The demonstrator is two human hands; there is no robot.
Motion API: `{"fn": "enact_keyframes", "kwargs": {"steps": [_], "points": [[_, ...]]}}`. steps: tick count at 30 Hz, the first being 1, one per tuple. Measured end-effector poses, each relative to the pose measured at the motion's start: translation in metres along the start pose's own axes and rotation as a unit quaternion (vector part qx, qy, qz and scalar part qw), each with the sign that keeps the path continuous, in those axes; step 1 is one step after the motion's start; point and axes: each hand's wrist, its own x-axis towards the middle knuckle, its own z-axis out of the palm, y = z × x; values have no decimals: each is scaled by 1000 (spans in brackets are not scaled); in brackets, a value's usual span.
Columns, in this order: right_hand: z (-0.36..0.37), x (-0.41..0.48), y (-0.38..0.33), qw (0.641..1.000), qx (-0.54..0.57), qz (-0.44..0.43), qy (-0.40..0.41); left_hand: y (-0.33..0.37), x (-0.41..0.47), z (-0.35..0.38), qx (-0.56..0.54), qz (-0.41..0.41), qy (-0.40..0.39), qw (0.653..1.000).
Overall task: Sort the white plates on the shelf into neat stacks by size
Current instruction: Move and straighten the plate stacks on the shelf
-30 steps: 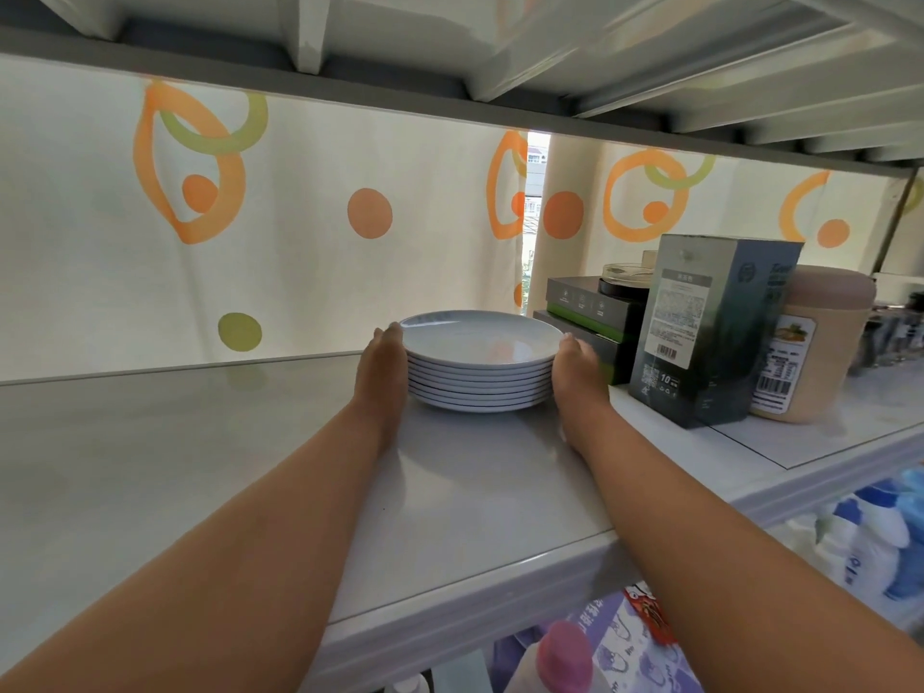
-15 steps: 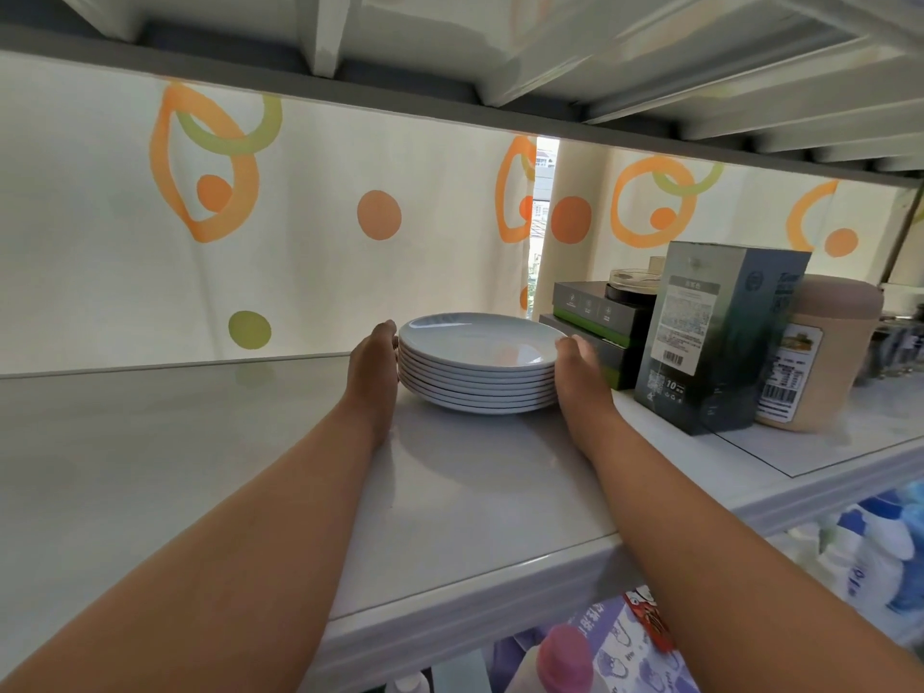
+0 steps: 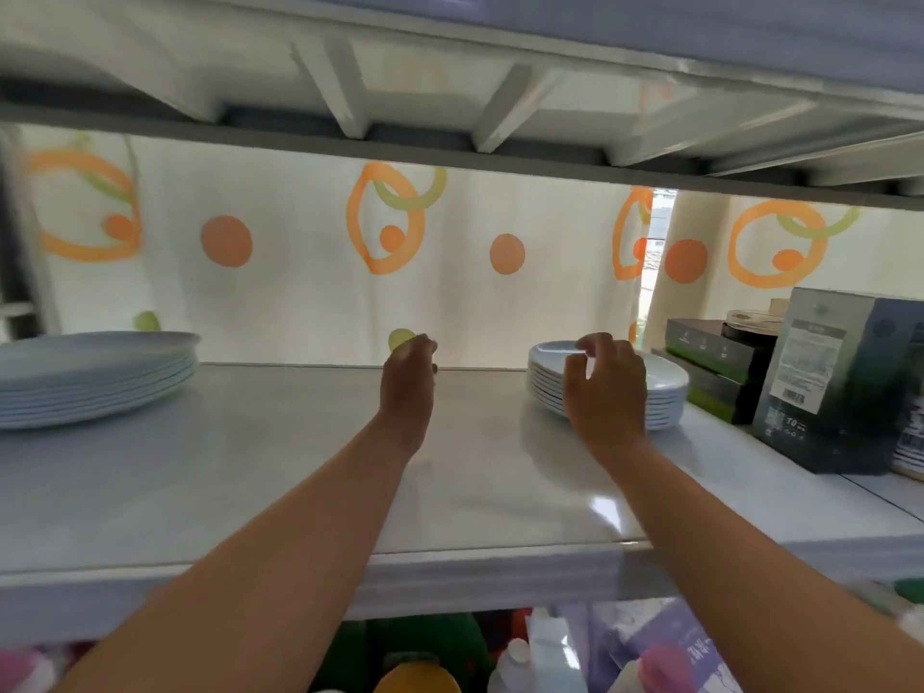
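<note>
A stack of several small white plates (image 3: 665, 392) stands on the white shelf (image 3: 300, 482) at the right. A stack of larger white plates (image 3: 95, 375) stands at the far left edge of the view. My right hand (image 3: 602, 387) hovers in front of the small stack, fingers curled and apart, holding nothing. My left hand (image 3: 409, 380) is raised over the bare middle of the shelf, well left of the small stack, with fingers loosely curled and nothing in it. The frame is blurred.
Dark boxes (image 3: 715, 372), a tall dark carton (image 3: 830, 377) and a round tin (image 3: 752, 320) crowd the shelf right of the small stack. A patterned curtain (image 3: 310, 272) hangs behind. The upper shelf's underside (image 3: 450, 92) is low overhead. Bottles (image 3: 520, 662) stand on the shelf below.
Both hands have let go of the small stack and lifted away, the left hand moving well to the left. The view has swung left, bringing the large stack into sight.
</note>
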Motion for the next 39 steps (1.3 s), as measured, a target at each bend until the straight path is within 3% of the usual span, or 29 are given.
{"fn": "enact_keyframes", "kwargs": {"steps": [5,12,15,22,27,32,39], "points": [[40,-37,-80,991,113,-42,-61,37,-19,-83,6,38,42,998],[84,-88,-180,961,210,-78,-165,63,-36,-209,150,108,117,976],[103,-110,-217,948,230,-104,-196,66,-38,-259,247,138,169,944],[150,-136,-277,925,234,-173,-245,73,-10,-346,439,208,170,857],[182,-140,-290,916,199,-297,-184,60,6,-359,496,209,133,832],[187,-143,-286,898,166,-370,-170,52,2,-352,602,266,78,749],[184,-146,-285,889,93,-420,-158,52,-8,-347,695,237,33,678]]}}
